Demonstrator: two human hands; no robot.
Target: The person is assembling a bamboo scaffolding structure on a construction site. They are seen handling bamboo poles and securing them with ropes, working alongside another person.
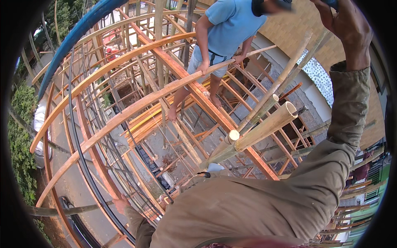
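Note:
My left hand (120, 204) is at the lower left, closed around the lower part of a reddish wooden beam (96, 159). My right hand (350, 29) is raised to the top right corner with its fingers bent. A small piece of a blue thing (332, 3) shows at those fingers, mostly cut off by the frame edge. Across the middle runs a long pale wooden plank (159, 94). A person (235, 25) in a blue shirt stands barefoot on the framework and has both hands on that plank.
Cut bamboo poles (264, 127) rise close in front of me. A thick reddish beam (215, 113) crosses the framework, with gaps showing ground far below. Black cables (76, 132) hang at left. A blue curved band (68, 45) arcs across the upper left. A tiled roof (310, 25) lies at right.

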